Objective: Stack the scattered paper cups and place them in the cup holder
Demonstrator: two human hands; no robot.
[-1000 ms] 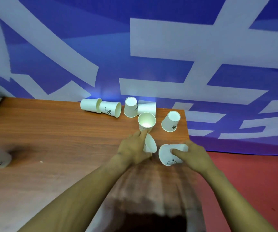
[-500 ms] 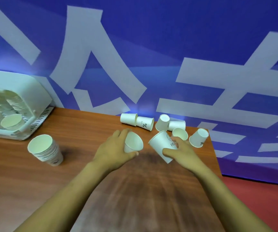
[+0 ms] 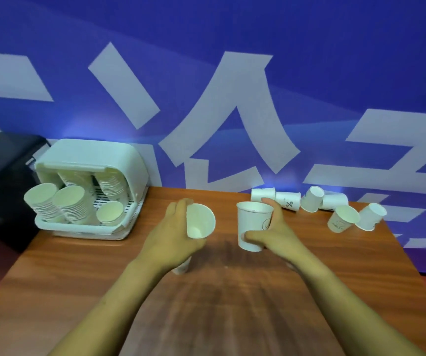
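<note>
- Wooden table [image 3: 258, 317] is set against a blue wall banner [image 3: 232, 47] with large white characters; red floor is seen at the lower corners.
- White cup holder [image 3: 127, 160] is placed at 10 o'clock on the table, against the banner; a dark unit is seen just left of it.
- Holder is loaded with several tilted stacks of paper cups [image 3: 69, 205], mouths turned toward the camera.
- Left hand [image 3: 173, 240] is held near table centre, at about 11 o'clock from the near edge.
- A tilted cup [image 3: 199, 222] is gripped by the left hand: fingers curled round the far wall, thumb under the rim, mouth aimed to 3 o'clock and slightly up.
- A second white cup base is glimpsed below the left wrist at 6 o'clock; whether it touches the hand cannot be told.
- Right hand [image 3: 274, 233] is held at 3 o'clock of the left hand, well apart from it.
- An upright cup [image 3: 254, 224] is clamped by the right hand: thumb across the lower front, fingers wrapped round the far side; its base is seen close to the table, contact cannot be told.
- Six loose cups [image 3: 314, 205] are scattered at 1–2 o'clock along the far right edge, all lying tipped, some touching.
</note>
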